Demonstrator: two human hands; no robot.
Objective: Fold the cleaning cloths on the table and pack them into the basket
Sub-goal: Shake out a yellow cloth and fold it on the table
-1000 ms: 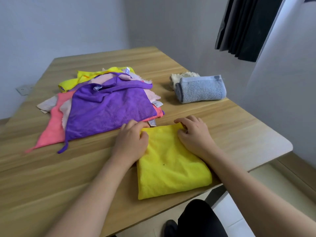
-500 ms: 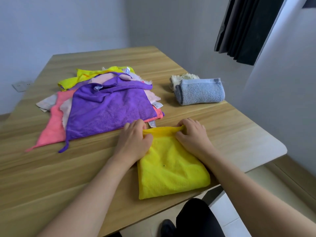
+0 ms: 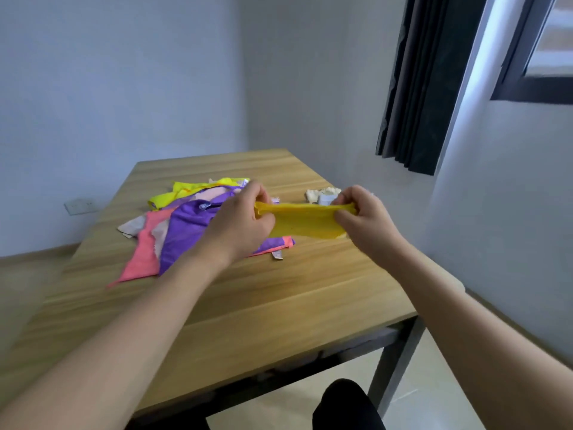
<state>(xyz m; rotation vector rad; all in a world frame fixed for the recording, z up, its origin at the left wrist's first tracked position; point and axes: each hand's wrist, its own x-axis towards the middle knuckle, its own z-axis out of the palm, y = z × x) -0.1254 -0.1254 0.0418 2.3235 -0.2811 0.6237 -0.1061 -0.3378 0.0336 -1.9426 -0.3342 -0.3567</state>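
Both hands lifted the yellow cloth point(image 3: 305, 220) up off the table point(image 3: 279, 305); half a second before, it lay flat near the near edge with the hands pressing on its far side. The head also tipped up, so more of the wall and the dark curtain point(image 3: 424, 88) showed.

From the head camera, the left hand point(image 3: 240, 220) pinched 1 end of the folded cloth and the right hand point(image 3: 364, 217) pinched the other end. Fingers of both hands were closed tight on it. The cloth hung stretched between them in the air, above the middle of the table, and sagged a little at the bottom.

Behind the left hand, a pile of loose cloths point(image 3: 186, 225) lay toward the left edge, with a purple cloth point(image 3: 189, 228) on top and pink and yellow ones under it. Near the right edge, a pale rolled towel point(image 3: 322, 195) peeked out behind the yellow cloth. No basket could be seen.

The cloth looked very light, soft and floppy, not slippery. It would likely bend and open up if held by 1 corner, so holding both ends, or the folded edge, seemed best to keep the fold neat.
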